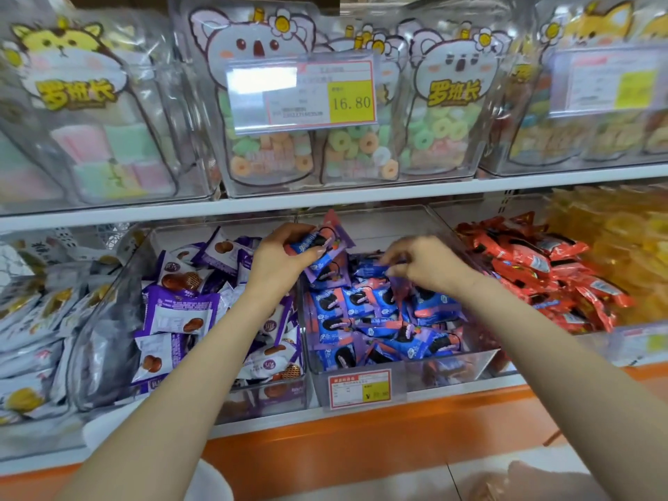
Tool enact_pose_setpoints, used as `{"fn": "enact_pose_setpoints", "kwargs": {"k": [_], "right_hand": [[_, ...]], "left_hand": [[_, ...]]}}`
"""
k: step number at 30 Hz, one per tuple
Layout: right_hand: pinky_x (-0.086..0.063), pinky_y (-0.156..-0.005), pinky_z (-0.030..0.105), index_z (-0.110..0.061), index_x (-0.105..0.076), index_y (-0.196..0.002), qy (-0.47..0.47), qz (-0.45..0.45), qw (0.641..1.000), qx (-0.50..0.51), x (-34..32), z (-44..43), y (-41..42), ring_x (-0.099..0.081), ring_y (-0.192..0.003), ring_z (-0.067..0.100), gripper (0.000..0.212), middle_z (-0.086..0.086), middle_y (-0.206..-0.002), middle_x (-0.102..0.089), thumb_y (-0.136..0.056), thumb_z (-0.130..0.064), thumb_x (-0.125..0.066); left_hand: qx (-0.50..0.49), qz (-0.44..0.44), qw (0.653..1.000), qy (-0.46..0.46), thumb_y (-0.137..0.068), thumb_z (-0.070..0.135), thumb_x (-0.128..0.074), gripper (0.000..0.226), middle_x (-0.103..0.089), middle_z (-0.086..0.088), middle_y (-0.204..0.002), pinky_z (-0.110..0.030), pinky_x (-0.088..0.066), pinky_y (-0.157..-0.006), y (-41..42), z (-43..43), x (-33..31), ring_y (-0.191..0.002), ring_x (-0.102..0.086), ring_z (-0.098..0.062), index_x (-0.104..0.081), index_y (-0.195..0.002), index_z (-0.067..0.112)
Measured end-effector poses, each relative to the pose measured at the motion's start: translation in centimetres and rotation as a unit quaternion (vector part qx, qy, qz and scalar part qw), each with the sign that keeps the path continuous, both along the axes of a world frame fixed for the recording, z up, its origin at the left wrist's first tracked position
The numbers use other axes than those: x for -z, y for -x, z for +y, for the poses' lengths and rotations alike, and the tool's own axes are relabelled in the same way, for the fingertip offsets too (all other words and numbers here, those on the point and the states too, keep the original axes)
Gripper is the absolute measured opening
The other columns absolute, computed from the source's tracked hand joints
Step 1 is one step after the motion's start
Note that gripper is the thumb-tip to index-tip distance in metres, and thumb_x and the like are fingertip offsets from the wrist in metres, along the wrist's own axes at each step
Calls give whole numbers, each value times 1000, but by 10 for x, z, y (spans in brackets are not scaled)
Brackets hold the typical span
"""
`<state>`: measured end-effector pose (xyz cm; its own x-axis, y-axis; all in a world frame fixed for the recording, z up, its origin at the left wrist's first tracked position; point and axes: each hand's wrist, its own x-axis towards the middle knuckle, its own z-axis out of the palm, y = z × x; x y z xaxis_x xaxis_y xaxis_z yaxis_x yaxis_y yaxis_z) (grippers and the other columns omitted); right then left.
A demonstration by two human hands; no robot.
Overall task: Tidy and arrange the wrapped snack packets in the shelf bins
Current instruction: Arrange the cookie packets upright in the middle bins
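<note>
A clear middle bin (452, 370) on the lower shelf holds several blue-and-pink wrapped cookie packets (376, 320). My left hand (280, 258) grips a small bunch of these packets (323, 240), raised above the bin's back left corner. My right hand (426, 263) is over the pile at the back of the same bin, fingers curled, pinching a blue packet (372, 271) that lies on the heap. Both forearms reach in from below.
A clear bin of purple-and-white packets (180, 312) stands to the left, and a heap of red packets (542, 276) to the right. Grey packets (32, 320) fill the far left, yellow ones (621, 247) the far right. Candy bags (347, 113) line the upper shelf.
</note>
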<state>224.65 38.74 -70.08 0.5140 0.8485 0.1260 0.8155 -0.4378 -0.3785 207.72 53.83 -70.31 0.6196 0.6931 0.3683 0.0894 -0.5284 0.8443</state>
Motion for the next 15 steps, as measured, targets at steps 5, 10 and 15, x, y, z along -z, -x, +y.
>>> {"fn": "enact_pose_setpoints", "kwargs": {"k": [5,10,15], "right_hand": [[-43,-83,21,-11,-68,-110,114,146,979,-90,35,30,29,-59,-94,11,27,4,-108,-68,-85,-22,-70],[-47,-91,36,-14,-67,-107,234,82,966,-77,66,49,29,-59,-104,21,38,2,-112,-65,-85,-45,-65],[-46,-84,33,-14,-60,-86,195,194,958,-81,67,52,30,-59,-88,16,23,-3,-84,-62,-77,-25,-77]], "left_hand": [[-3,3,1000,5,-81,10,-71,34,-62,3,-106,1,-39,-72,14,6,-1,-98,-55,-7,-62,-113,12],[14,5,1000,7,-83,15,-69,32,-63,7,-105,-17,-47,-86,31,12,-5,-98,-58,-8,-62,-114,17],[26,1,1000,2,-84,12,-68,30,-61,14,-99,0,-38,-76,41,15,-6,-82,-54,19,-61,-112,18]]}}
